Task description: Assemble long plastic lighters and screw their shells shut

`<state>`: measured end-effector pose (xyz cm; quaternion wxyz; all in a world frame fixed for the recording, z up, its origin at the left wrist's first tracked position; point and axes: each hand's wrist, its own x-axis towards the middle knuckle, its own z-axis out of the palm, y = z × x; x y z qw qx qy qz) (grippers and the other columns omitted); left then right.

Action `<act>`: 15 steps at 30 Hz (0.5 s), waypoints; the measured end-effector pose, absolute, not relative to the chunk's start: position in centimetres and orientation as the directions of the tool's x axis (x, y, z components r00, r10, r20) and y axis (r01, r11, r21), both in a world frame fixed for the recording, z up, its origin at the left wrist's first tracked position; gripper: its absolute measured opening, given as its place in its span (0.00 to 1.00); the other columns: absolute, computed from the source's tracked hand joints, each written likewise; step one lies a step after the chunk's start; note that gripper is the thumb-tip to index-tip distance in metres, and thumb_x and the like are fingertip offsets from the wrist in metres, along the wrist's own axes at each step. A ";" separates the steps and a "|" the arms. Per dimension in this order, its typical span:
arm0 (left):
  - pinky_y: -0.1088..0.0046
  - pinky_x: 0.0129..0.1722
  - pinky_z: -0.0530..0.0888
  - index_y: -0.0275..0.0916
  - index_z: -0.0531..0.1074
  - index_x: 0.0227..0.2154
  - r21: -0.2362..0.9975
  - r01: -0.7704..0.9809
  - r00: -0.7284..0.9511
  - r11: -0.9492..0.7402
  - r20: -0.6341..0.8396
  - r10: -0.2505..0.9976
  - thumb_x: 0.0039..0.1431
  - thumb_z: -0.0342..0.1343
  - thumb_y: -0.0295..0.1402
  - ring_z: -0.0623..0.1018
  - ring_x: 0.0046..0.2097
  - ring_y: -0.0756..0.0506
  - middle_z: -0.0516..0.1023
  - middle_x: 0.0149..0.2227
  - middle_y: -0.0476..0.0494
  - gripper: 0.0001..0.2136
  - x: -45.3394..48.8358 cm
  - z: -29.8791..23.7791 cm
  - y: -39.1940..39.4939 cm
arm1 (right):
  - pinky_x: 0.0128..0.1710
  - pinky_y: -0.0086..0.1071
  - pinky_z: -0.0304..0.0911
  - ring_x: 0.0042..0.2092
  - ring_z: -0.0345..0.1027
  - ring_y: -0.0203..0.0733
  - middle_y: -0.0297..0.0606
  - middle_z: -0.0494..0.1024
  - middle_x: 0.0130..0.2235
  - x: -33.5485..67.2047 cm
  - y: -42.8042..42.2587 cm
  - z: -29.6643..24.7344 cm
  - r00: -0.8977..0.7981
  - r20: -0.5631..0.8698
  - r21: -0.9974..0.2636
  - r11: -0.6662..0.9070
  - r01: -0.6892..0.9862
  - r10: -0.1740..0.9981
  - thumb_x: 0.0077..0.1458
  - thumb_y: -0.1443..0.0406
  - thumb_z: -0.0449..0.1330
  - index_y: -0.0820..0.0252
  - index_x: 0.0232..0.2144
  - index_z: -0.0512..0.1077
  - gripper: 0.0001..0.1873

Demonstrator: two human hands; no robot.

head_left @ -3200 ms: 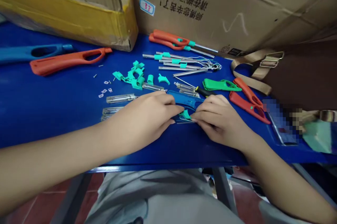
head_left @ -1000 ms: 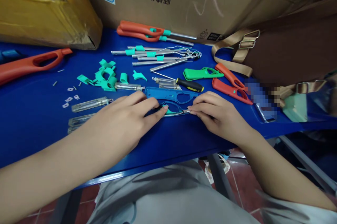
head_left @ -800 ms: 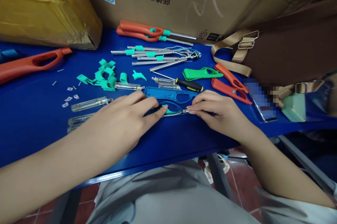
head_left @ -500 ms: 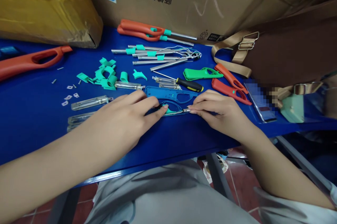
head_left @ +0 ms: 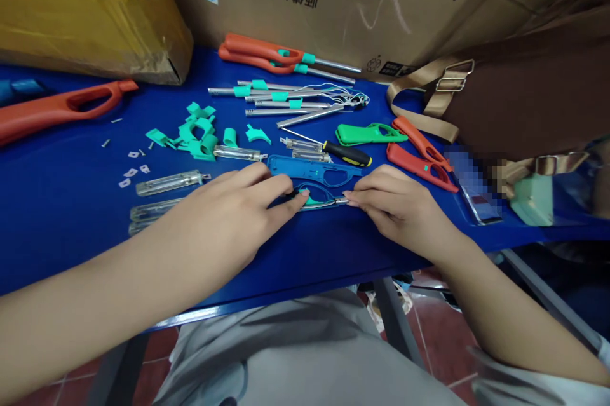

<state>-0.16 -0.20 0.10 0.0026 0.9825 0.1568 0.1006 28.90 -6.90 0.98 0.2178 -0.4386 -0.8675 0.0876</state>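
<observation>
My left hand [head_left: 250, 203] is closed on the left part of a blue lighter shell half [head_left: 330, 193] lying near the table's front edge. Its fingers press beside a teal trigger piece [head_left: 313, 199] inside the shell and hide that end. A wire runs along the inside. At the shell's right end, my right hand [head_left: 400, 206] pinches a short silver metal piece, perhaps a tube end [head_left: 342, 201]. The other blue shell half [head_left: 298, 168] lies just behind, hollow side up. A black-and-yellow screwdriver [head_left: 350, 154] rests beyond it.
Behind are metal lighter tubes [head_left: 286, 112] with wires, teal parts [head_left: 197, 133], clear fuel tanks [head_left: 166, 183], small screws, and a green shell [head_left: 369, 134]. Red shells [head_left: 419, 166], a phone [head_left: 474, 193] and a brown bag [head_left: 528, 88] lie right. Cardboard boxes [head_left: 286, 18] stand at the back.
The whole view has shifted slightly, so things sit a little further right. Both hands keep nearly the same hold on the blue shell and the metal piece.
</observation>
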 end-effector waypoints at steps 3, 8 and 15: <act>0.57 0.44 0.77 0.35 0.74 0.59 0.059 0.306 0.925 -0.950 0.220 0.311 0.63 0.49 0.23 0.74 0.45 0.36 0.77 0.48 0.35 0.22 0.0 0.3 -0.1 | 0.40 0.40 0.67 0.40 0.70 0.43 0.42 0.81 0.39 29.1 -6.8 1.2 -0.523 0.272 -0.293 0.587 0.755 0.808 0.65 0.72 0.57 0.59 0.39 0.79 0.10; 0.57 0.47 0.77 0.41 0.75 0.56 0.189 0.376 0.883 -0.907 0.224 0.413 0.68 0.49 0.27 0.77 0.49 0.38 0.80 0.49 0.40 0.17 -0.2 0.7 0.0 | 0.47 0.44 0.67 0.46 0.71 0.46 0.43 0.78 0.44 28.0 -7.2 2.2 -0.445 0.203 -0.251 0.485 0.838 0.872 0.65 0.67 0.60 0.57 0.45 0.78 0.09; 0.57 0.44 0.77 0.38 0.76 0.50 0.265 0.430 0.851 -0.863 0.199 0.485 0.68 0.50 0.31 0.78 0.47 0.37 0.81 0.43 0.40 0.12 -0.1 1.3 -0.2 | 0.48 0.41 0.69 0.48 0.71 0.47 0.45 0.77 0.46 25.2 -7.3 0.8 -0.501 0.292 -0.221 0.568 0.793 0.814 0.66 0.65 0.59 0.60 0.46 0.74 0.08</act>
